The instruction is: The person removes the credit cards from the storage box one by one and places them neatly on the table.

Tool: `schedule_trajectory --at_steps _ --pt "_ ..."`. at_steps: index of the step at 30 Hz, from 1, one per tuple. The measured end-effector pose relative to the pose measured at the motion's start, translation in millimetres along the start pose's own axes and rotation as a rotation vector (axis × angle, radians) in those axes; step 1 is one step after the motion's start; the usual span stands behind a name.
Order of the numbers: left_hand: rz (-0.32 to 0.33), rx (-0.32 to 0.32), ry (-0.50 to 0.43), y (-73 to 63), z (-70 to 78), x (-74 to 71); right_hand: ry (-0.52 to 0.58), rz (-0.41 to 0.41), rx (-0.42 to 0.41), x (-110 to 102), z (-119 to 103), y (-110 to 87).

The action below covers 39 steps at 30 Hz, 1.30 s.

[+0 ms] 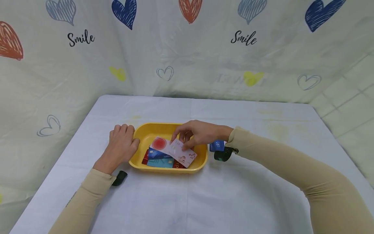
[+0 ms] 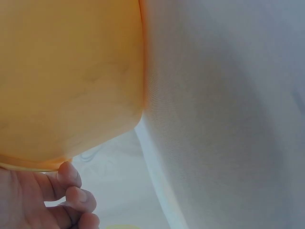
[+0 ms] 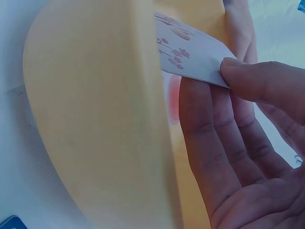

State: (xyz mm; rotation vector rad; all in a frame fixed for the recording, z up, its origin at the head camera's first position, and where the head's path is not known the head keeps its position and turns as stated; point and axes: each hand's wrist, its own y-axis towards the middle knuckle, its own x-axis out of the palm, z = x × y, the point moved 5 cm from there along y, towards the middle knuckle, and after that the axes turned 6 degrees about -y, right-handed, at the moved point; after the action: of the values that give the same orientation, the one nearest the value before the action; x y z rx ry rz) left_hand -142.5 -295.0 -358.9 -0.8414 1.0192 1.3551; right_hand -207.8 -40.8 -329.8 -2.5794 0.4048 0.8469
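A yellow tray (image 1: 169, 170) holds several cards. My right hand (image 1: 196, 132) reaches over its right side and pinches a white VIP card (image 1: 185, 156) with pink blossoms between thumb and fingertips. In the right wrist view the blossom card (image 3: 190, 50) slants over the tray, thumb on top and fingers beneath. Under it lie a white card with a red circle (image 1: 159, 143), a dark blue card (image 1: 157, 154), a light blue card (image 1: 160, 162) and partly covered red cards (image 1: 179, 164). My left hand (image 1: 122, 143) grips the tray's left rim, fingers curled at the edge.
Just right of the tray, a blue VIP card (image 1: 217, 145) lies on the white-covered table (image 1: 187, 201), partly behind the right wrist and its black wrist camera (image 1: 223, 155). A cloth printed with hearts (image 1: 163, 42) hangs behind the table's far edge.
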Motion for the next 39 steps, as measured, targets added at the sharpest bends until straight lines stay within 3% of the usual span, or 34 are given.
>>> schedule_trajectory --at_steps 18,39 --pt "-0.021 -0.005 0.004 -1.3 3.7 -1.2 -0.028 0.064 -0.004 -9.0 -3.1 -16.3" --pt "-0.032 -0.014 -0.007 -3.4 4.8 0.9 -0.022 0.202 0.023 -22.0 0.0 -41.1"
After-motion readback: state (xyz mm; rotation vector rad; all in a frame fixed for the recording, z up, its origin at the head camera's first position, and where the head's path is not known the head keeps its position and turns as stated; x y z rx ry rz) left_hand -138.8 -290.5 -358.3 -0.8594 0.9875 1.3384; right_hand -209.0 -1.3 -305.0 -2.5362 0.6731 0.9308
